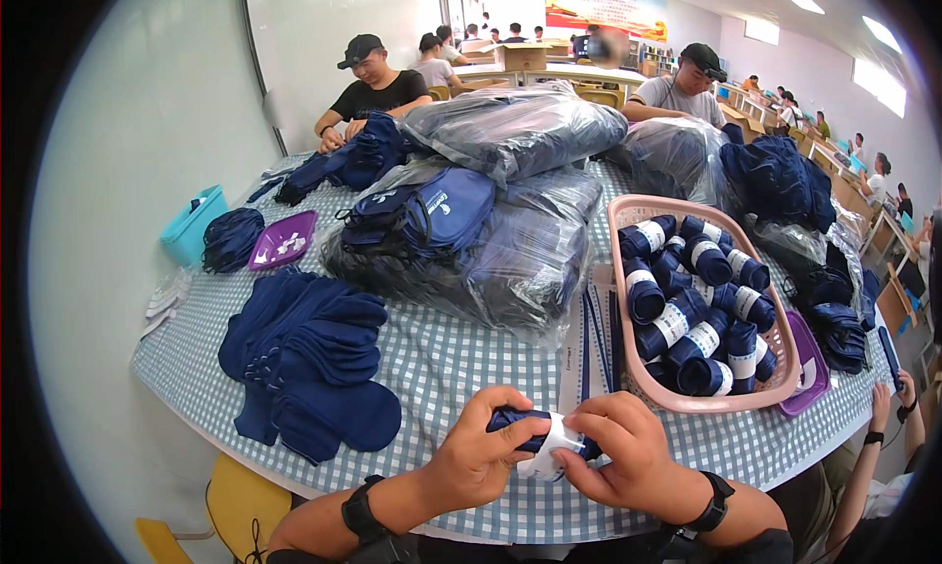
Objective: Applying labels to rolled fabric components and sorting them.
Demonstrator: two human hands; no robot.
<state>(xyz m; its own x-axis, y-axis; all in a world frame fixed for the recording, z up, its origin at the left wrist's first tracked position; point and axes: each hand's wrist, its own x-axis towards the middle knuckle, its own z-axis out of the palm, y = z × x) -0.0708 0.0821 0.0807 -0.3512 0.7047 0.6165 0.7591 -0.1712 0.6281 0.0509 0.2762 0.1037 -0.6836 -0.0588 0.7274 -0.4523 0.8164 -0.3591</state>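
Both my hands hold one rolled navy cloth bundle with a white paper band around it, just above the near table edge. My left hand grips its left end. My right hand pinches the white band on the right side. Right beyond my hands stands a pink plastic basket filled with several similar navy rolls wrapped in white bands. A flat pile of navy cloth pieces lies to the left on the blue checked tablecloth.
A heap of clear-bagged navy goods fills the table's middle. A purple tray and a teal box sit at far left. Another purple tray lies right of the basket. People sit opposite; another person's hand is at right.
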